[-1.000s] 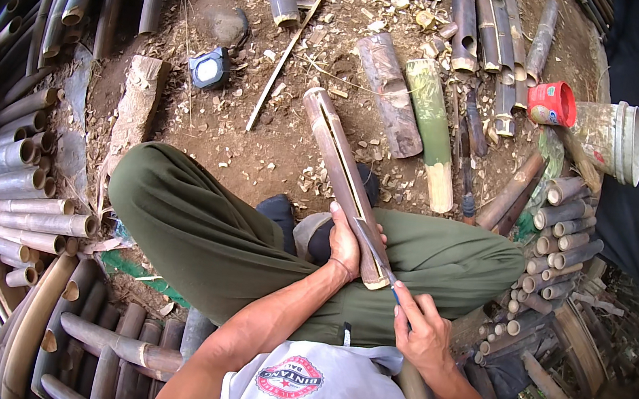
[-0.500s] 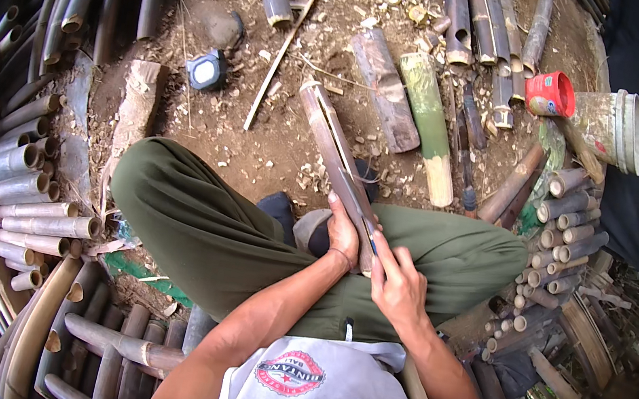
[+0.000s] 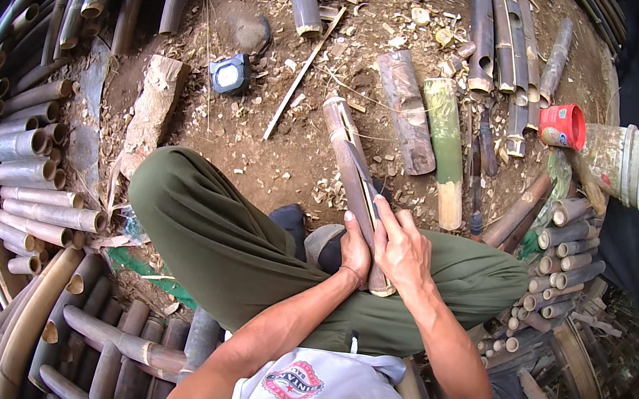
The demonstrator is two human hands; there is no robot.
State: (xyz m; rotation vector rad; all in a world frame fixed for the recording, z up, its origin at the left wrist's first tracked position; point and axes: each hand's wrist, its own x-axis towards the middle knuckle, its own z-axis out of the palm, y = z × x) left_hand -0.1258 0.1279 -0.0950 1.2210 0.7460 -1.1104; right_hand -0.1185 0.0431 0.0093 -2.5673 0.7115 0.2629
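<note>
A brown bamboo tube (image 3: 337,116) with a long slot slants across my lap, its near end by my crossed legs and its far end above the ground. My left hand (image 3: 355,249) is closed around the tube's left side, near its lower half. Closed over a knife, my right hand (image 3: 404,248) presses against the tube's right side. The narrow dark knife blade (image 3: 358,158) lies along the slot, pointing away from me. The knife's handle is hidden in my fingers.
Bamboo pieces (image 3: 43,193) are stacked at left, more cut lengths (image 3: 575,243) at right. A green bamboo piece (image 3: 443,147) and a wooden block (image 3: 405,114) lie ahead. Beyond are a dark work lamp (image 3: 229,75), a red container (image 3: 562,126) and a whitish bucket (image 3: 622,164).
My right hand has slid forward along the tube, and the blade now shows ahead of my fingers. The view has shifted, so the ground things sit farther right and lower.
</note>
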